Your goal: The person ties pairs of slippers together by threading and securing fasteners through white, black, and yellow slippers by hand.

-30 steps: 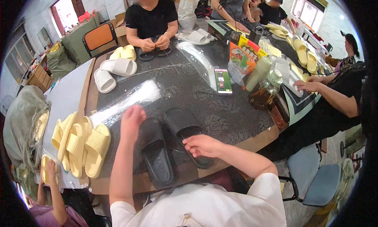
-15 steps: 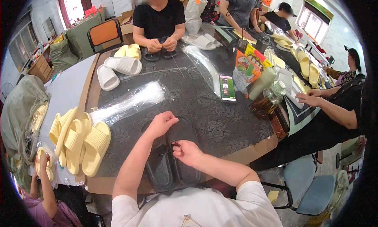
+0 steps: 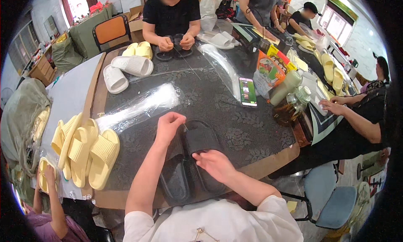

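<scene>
A pair of black slippers lies before me on the dark patterned table, the left slipper (image 3: 176,185) beside the right slipper (image 3: 204,140). My left hand (image 3: 168,127) is raised over the toe end between them, thumb and fingertips pinched together. Whatever is in that pinch is too small to make out. At the rear edge of the right slipper's strap is my right hand (image 3: 216,164), its fingers loosely stretched out and apart, fingertips at the strap opening. I see nothing held in it.
Yellow slippers (image 3: 104,156) are heaped at left. Clear plastic strips (image 3: 142,103) and white slippers (image 3: 115,79) lie beyond. A phone (image 3: 247,92), a glass jar (image 3: 294,105) and a bottle (image 3: 285,87) stand or lie to the right. Across the table a person handles black slippers (image 3: 182,53); others work around.
My right hand has loosened from a pinch at the strap and shifted slightly right. My left hand has risen a little away from me, still pinched. The view has shifted slightly.
</scene>
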Demonstrator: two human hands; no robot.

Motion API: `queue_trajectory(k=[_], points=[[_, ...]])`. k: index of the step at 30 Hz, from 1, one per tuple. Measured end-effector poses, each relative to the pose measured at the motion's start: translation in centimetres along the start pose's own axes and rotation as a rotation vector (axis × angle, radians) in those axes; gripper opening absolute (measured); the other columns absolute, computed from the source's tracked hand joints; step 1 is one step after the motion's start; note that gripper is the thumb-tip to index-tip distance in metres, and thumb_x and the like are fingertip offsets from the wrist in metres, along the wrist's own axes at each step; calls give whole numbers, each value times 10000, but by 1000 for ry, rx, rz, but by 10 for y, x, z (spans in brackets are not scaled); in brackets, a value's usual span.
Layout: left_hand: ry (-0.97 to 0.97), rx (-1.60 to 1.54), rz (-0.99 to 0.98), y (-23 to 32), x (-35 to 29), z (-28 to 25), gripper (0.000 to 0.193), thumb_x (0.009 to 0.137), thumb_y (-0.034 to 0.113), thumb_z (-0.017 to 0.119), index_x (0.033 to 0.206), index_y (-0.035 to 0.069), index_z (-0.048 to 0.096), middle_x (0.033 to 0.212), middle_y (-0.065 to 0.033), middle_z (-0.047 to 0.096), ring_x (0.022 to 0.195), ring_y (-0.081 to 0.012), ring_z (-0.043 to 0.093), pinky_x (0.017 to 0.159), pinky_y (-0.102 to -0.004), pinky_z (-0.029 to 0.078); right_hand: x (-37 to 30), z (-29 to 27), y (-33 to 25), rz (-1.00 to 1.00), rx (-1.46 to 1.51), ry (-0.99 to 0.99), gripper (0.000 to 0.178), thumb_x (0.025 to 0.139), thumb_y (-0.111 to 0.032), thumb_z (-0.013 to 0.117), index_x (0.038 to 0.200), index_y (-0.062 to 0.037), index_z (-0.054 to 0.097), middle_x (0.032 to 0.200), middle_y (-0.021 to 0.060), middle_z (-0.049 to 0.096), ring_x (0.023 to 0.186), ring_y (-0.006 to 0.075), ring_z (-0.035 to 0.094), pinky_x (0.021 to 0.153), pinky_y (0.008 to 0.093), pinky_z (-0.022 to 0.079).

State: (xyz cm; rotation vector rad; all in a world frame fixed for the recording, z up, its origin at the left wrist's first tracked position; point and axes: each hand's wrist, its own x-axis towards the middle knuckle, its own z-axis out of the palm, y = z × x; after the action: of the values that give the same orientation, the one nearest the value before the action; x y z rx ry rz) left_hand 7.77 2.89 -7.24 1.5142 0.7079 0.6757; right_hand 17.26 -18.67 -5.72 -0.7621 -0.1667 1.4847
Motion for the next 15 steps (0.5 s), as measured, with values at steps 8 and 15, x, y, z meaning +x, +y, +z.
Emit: queue_trajectory(k=[8, 15], points=[[311, -66, 79, 19, -1, -11, 151, 864, 166, 677, 889, 17, 674, 797, -10, 666, 710, -72, 565, 661, -228, 447, -21, 38, -81, -130, -1042, -157, 275, 937, -169, 567, 1183, -61, 629, 1078, 38, 680, 764, 43, 572, 603, 176, 444], [313, -156, 84, 24, -7, -20, 170, 876, 205, 662, 930, 47, 693, 812, 25, 661, 665, -45, 502, 605, -203, 400, 98, 68, -66, -434, -1122, -124, 287, 907, -207, 636, 1135, -34, 614, 1021, 34, 663, 669, 57, 566, 560, 208, 449]])
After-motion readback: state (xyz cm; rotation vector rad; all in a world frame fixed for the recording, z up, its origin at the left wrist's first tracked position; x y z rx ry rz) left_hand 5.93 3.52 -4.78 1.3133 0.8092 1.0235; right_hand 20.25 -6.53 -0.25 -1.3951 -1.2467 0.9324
